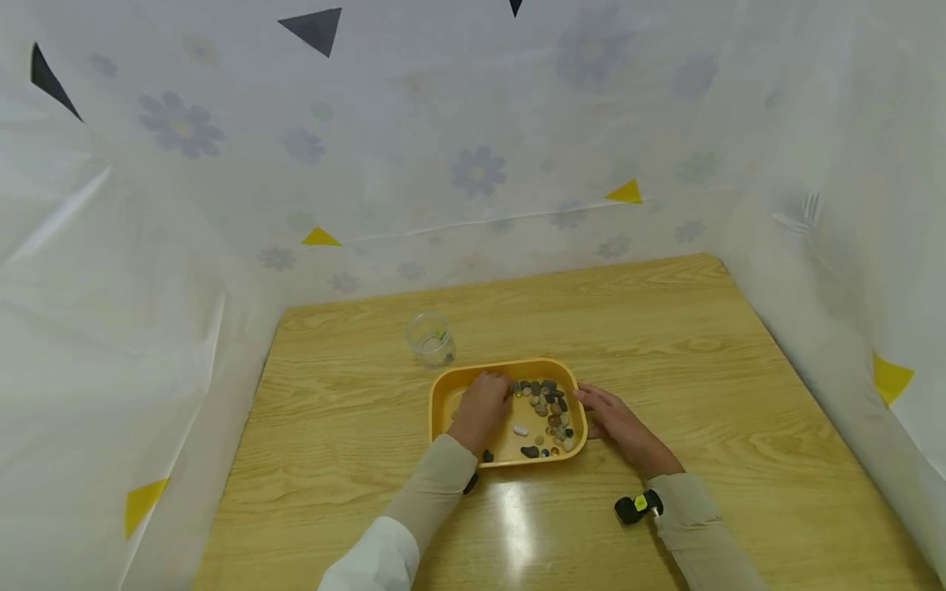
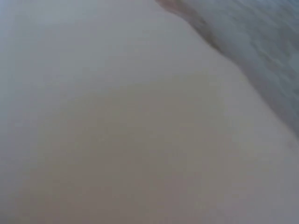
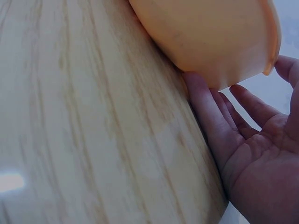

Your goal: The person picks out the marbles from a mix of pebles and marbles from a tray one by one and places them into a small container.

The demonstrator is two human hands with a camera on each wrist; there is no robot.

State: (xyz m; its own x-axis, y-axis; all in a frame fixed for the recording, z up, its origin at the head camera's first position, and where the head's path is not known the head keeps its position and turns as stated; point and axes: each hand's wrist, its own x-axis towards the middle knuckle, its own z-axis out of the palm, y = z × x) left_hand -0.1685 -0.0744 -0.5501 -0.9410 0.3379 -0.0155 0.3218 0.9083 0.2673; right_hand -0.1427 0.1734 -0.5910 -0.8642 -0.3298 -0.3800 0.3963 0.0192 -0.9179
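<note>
A yellow tray (image 1: 510, 461) rests on the table with small stones (image 1: 542, 405) gathered mostly along its right side. Inside its left half is my left hand (image 1: 482, 408), back upward and fingers pointing down; its fingertips are hidden, so what they hold does not show. A pale oblong stone (image 1: 521, 429) lies just right of that hand. My right hand (image 1: 624, 427) touches the tray's right end from outside. In the right wrist view its fingers (image 3: 208, 105) are extended, one near the rim and others low against the wall. The left wrist view is a blur.
A clear round container (image 1: 430, 339) with something small and green in it stands behind the tray's left corner. The wood-grain table (image 1: 332, 427) is bordered by white sheeting (image 1: 473, 98) at the back and sides. A black wrist device (image 1: 633, 507) hangs below my right sleeve.
</note>
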